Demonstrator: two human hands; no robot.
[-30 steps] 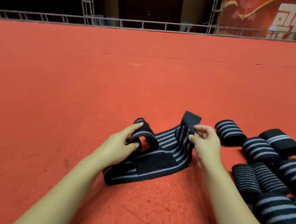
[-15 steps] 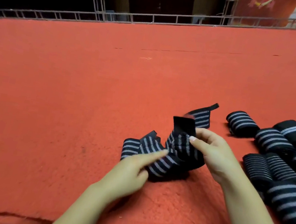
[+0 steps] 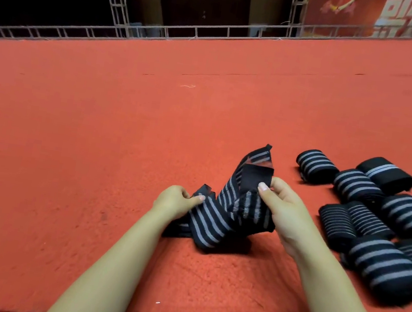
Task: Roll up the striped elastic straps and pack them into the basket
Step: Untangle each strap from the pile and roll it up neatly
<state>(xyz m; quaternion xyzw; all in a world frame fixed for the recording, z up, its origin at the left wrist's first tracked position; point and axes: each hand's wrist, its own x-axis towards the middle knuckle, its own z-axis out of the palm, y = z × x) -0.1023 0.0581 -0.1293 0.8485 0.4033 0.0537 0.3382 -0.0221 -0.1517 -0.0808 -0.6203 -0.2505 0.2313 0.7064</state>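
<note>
Currently both hands grip one unrolled striped strap [image 3: 219, 220] on the red carpet [image 3: 94, 138]: the left hand [image 3: 176, 202] pinches its near end, the right hand [image 3: 283, 208] curls round its raised black tab. Open carpet extends left of the left hand and beyond both hands to a metal railing [image 3: 192, 32]. Rolled straps [image 3: 378, 218] lie just right of the right hand, partly cut off at the frame edge.

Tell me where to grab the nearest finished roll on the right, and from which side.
Grip the roll across its round middle, from above. It lies on its side, other rolls crowd its far side, and the top is free.
</note>
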